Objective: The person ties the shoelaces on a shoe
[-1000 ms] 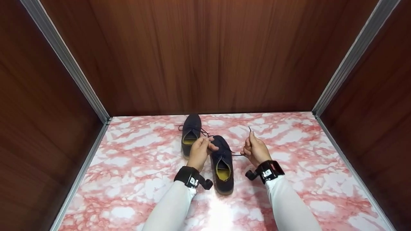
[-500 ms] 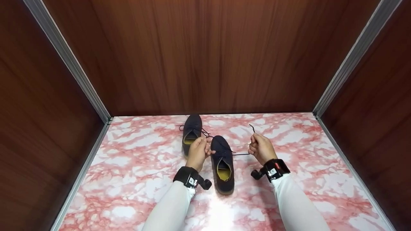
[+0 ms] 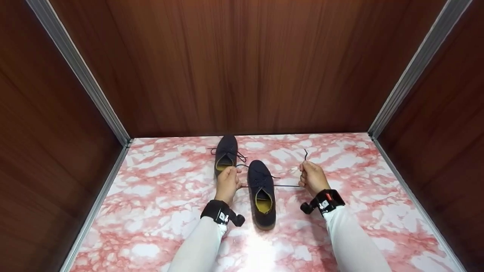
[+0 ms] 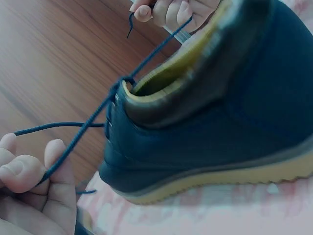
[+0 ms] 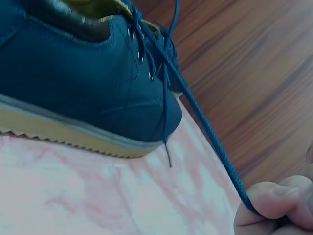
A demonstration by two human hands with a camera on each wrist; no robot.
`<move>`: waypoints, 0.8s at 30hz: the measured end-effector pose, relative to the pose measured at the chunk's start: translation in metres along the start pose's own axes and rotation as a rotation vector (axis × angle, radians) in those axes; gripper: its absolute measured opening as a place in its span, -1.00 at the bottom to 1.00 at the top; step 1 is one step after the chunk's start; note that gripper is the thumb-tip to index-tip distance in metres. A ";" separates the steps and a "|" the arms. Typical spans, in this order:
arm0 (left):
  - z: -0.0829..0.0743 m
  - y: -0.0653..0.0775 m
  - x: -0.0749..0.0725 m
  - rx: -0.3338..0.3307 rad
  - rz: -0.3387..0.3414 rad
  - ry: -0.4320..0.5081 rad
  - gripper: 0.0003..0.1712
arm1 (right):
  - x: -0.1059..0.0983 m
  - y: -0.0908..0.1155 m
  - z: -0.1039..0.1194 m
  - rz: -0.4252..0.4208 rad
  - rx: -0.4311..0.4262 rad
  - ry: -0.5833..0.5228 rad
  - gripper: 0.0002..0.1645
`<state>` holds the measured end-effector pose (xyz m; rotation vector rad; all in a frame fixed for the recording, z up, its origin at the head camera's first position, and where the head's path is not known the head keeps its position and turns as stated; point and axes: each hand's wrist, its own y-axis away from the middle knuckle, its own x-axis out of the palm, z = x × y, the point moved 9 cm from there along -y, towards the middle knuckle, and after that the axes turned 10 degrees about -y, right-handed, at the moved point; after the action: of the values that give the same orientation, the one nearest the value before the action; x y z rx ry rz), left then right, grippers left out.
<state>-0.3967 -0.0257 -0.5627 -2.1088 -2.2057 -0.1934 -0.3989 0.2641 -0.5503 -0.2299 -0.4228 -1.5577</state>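
A dark navy lace-up shoe (image 3: 260,170) with a yellow lining stands on the floor between the hands, its toe pointing away. My left hand (image 3: 227,183) grips one side of its shoelace (image 4: 73,139), with another strand running from a fingertip back to the shoe. On the other side, my right hand (image 3: 314,177) holds the opposite lace, whose loose tip sticks up above the fingers. Both sides pull nearly straight out, low across the shoe's opening. In the right wrist view a taut strand (image 5: 210,132) runs from a knot at the top eyelets down to the curled fingers.
A matching shoe (image 3: 227,144), its laces tied in a bow, stands behind and left, partly covered by my left hand. Brown wood-grain panels (image 3: 242,68) with grey metal corner strips enclose the red-and-white marbled floor (image 3: 159,211).
My right hand has moved right, drawing its lace out longer. The left hand has shifted slightly left and down, its fingers now curled in, and a lace shows stretched between it and the shoe.
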 end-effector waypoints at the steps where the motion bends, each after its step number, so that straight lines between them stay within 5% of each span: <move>1: 0.002 0.000 -0.002 -0.001 -0.012 0.006 -0.74 | -0.002 0.000 -0.001 -0.008 0.009 -0.001 -0.55; 16: 0.023 0.002 -0.009 0.006 -0.040 -0.100 -0.71 | -0.018 0.010 -0.027 -0.098 0.121 -0.028 -0.59; 24: 0.052 0.005 -0.010 -0.110 0.035 0.047 -0.75 | -0.027 0.011 -0.049 -0.126 0.159 -0.062 -0.61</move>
<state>-0.3895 -0.0273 -0.6157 -2.1719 -2.1770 -0.3660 -0.3811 0.2688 -0.6043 -0.1300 -0.6170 -1.6339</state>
